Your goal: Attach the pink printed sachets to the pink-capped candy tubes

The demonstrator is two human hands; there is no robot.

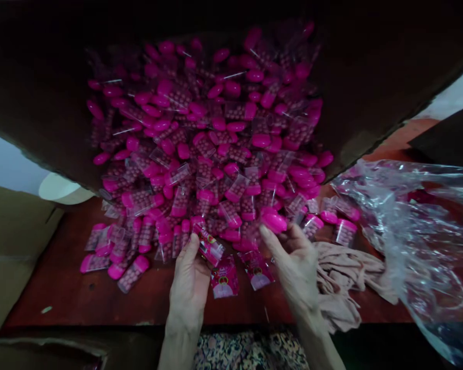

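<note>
At near side of container pile (pixel 212 180): pinching printed packet (pixel 213 250) in left hand (pixel 189 285), thumb and fingers nearly closed; holding pink cap (pixel 274 221) in loosely curled right hand (pixel 300 264), body not discernible. Pinch packet lightly by edge, avoiding creases; steady cap without squeezing.
</note>
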